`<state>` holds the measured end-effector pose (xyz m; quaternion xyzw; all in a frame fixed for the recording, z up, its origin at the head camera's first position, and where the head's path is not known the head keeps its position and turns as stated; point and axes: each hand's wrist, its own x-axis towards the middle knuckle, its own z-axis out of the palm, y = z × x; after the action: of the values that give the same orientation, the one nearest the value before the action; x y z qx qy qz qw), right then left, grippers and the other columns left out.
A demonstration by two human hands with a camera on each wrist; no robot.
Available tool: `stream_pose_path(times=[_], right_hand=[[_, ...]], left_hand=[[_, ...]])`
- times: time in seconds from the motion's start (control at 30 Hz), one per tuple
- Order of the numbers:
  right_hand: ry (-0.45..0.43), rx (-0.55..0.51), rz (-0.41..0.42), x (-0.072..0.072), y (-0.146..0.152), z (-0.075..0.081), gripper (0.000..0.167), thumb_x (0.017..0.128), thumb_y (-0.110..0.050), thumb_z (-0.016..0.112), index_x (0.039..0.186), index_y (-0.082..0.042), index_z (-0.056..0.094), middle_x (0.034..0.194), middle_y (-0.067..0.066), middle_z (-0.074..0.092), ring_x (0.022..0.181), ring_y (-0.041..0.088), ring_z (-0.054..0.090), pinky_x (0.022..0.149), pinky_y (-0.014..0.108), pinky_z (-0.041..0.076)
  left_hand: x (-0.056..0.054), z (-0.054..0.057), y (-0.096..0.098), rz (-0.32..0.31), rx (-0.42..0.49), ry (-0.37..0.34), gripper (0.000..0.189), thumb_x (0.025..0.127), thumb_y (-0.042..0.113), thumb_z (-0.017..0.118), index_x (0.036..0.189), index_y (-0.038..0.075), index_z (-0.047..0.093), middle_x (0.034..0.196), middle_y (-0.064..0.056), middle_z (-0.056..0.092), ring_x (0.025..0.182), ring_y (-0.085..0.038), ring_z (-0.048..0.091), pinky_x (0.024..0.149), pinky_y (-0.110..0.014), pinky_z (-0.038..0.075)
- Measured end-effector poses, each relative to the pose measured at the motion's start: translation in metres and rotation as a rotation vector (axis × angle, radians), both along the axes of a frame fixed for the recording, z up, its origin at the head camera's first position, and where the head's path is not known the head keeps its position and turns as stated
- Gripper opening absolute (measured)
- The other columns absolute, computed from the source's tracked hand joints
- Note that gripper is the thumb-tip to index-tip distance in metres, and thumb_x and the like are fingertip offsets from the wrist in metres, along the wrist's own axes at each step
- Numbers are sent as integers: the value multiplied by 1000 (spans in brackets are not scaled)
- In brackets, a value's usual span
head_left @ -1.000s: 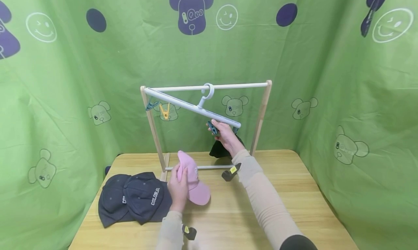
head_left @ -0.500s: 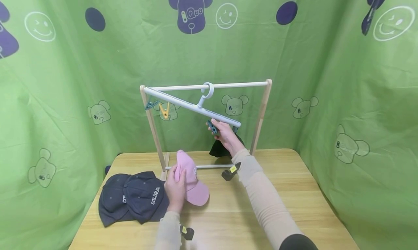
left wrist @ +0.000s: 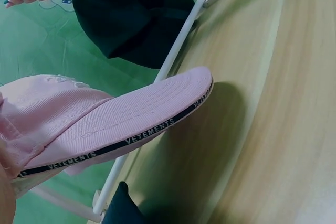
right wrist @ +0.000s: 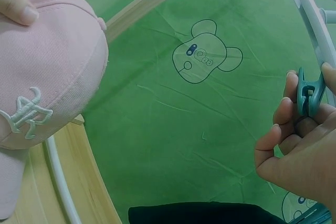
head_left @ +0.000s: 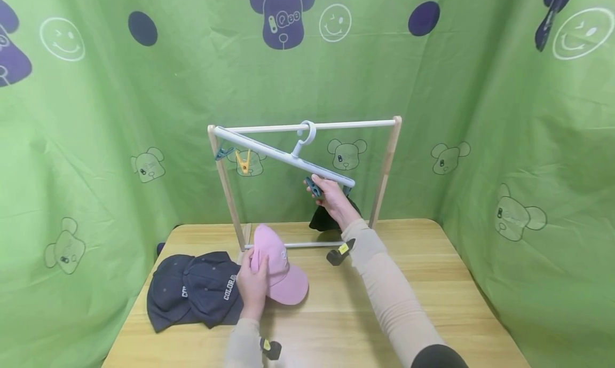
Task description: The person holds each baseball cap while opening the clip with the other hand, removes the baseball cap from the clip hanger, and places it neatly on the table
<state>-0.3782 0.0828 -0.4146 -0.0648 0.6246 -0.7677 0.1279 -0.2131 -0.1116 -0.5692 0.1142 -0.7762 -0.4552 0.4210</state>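
My left hand (head_left: 253, 285) grips a pink baseball cap (head_left: 274, 256) by its back edge, above the table with the brim to the right. White embroidery shows on its front in the right wrist view, and its brim (left wrist: 126, 114) has a black lettered edge. My right hand (head_left: 333, 197) pinches a teal clothespin (right wrist: 310, 93) just under the right half of a pale blue hanger (head_left: 283, 155). The hanger tilts down to the right, hooked over the rack's top rod. A dark cap (left wrist: 131, 19) hangs behind my right hand, partly hidden by it.
A wooden-sided rack (head_left: 386, 170) stands at the table's back. A yellow clothespin (head_left: 244, 163) and another teal one (head_left: 223, 153) hang from the hanger's left end. Overlapping navy caps (head_left: 206, 288) lie at the left on the wooden table (head_left: 384, 325). Green curtain (head_left: 480, 117) surrounds it.
My left hand has moved a little left with the pink cap, turning it slightly. The right hand has stayed at the clothespin below the hanger.
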Motion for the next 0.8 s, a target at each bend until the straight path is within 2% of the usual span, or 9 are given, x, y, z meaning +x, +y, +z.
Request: stream_pose_path(times=[0.13,0.3,0.47,0.8], right_hand=[[0,-2,8,1,0,0,21,98,-38,54,99,-21,66,79,-8,66,65,7,50,61,23,34],[0,-2,8,1,1,0,22,98,-38,54,99,-20,66,79,-8,66,65,7,50,61,23,35],[-1,-3,12,1,2,-1,23,98,-39,54,101,-20,66,79,-8,67,65,7,50,61,22,36],[3,6,14,1,1,1,21,99,-38,53,101,-21,65,80,-8,67,66,7,50,61,22,36]], left_hand=[[3,-1,-1,5,24,-22,32,81,21,77,110,10,68,102,-17,74,87,-38,70,78,-51,54],[7,-1,-4,-8,84,-42,36,81,20,78,113,7,67,108,-20,72,95,-40,69,85,-52,54],[10,-5,-6,-15,139,-81,41,82,20,77,118,6,65,113,-21,70,101,-40,67,89,-53,52],[13,-14,-12,13,155,-101,41,81,19,77,118,6,63,108,-23,71,96,-42,67,84,-55,51]])
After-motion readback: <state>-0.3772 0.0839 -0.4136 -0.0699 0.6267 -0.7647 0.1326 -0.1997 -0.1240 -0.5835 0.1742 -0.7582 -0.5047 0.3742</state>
